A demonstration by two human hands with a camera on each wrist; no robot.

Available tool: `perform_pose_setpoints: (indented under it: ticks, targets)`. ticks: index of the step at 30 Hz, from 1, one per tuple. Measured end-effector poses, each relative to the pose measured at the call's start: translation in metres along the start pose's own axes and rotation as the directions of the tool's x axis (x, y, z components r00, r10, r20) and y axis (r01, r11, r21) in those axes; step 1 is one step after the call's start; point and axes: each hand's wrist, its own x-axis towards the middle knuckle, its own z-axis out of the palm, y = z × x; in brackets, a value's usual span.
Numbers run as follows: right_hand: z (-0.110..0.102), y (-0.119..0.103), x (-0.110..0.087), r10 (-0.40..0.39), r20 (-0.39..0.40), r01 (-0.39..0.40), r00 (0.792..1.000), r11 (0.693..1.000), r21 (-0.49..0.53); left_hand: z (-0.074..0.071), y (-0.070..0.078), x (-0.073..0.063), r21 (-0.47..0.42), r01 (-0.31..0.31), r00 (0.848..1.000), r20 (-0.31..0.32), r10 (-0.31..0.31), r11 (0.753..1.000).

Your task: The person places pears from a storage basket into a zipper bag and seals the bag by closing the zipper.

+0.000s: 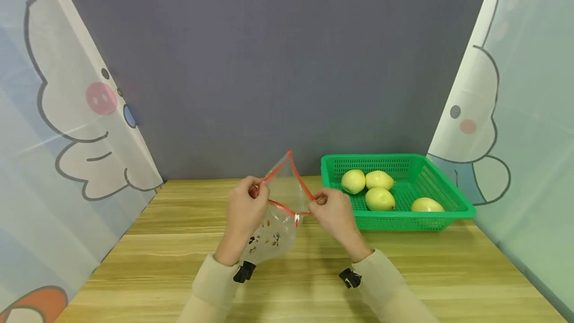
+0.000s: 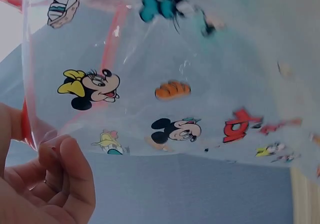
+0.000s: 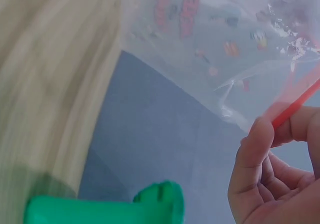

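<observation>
Nearest are two cream sleeves (image 1: pixel 208 283), each with a small black device by its cuff, such as the one at the left wrist (image 1: pixel 244 272). Past them, over the wood-grain desk (image 1: pixel 157 243), a clear plastic bag (image 1: pixel 273 238) hangs between the hands, its printed body slanting down beside the left forearm. The left wrist view shows cartoon heads and an orange bread roll among its prints. The left hand (image 1: pixel 244 208) pinches the bag's red edging (image 1: pixel 302 178) between thumb and fingers on one side; the right hand (image 1: pixel 334 212) pinches it on the other. The mouth is drawn apart, with a small white slider (image 1: pixel 296 219) at its near corner and a peak at the far one. Just beyond the right hand, a green basket (image 1: pixel 403 214) stands on the desk, holding four pale yellow fruits (image 1: pixel 379 199): three grouped at left, one apart at right. Behind rises a dark grey backdrop (image 1: pixel 287 64), flanked by cartoon-printed hangings (image 1: pixel 529 88).
</observation>
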Motion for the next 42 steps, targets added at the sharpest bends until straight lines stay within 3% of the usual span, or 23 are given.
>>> perform_pose_setpoints:
  ticks: [4, 14, 20, 23, 28, 42]
  targets:
    - [-0.012, 0.001, 0.001, 0.005, -0.012, -0.006, 1.0, 1.0, -0.013, -0.006, 0.001, 0.002, 0.014, 0.0, 1.0, -0.025, 0.001, 1.0]
    - [-0.032, 0.002, 0.005, 0.023, -0.027, -0.025, 0.999, 0.997, -0.072, -0.009, 0.005, -0.001, 0.02, -0.01, 1.0, -0.02, 0.01, 1.0]
    - [-0.035, 0.005, 0.007, 0.063, 0.003, -0.063, 0.998, 0.998, 0.009, -0.008, 0.0, -0.001, -0.006, 0.048, 0.999, -0.017, -0.048, 0.999]
    - [-0.038, 0.006, 0.008, 0.044, 0.016, -0.045, 0.999, 0.998, 0.039, -0.008, -0.002, 0.0, -0.001, 0.066, 0.998, -0.015, -0.066, 0.998]
    - [-0.044, 0.005, 0.011, -0.005, 0.002, 0.005, 1.0, 1.0, 0.001, -0.009, -0.006, 0.002, -0.021, 0.088, 0.996, -0.027, -0.088, 0.996]
    - [-0.053, 0.007, 0.01, 0.036, -0.019, -0.035, 0.999, 0.999, 0.018, -0.008, -0.01, 0.0, -0.066, 0.139, 0.99, 0.016, -0.138, 0.988]
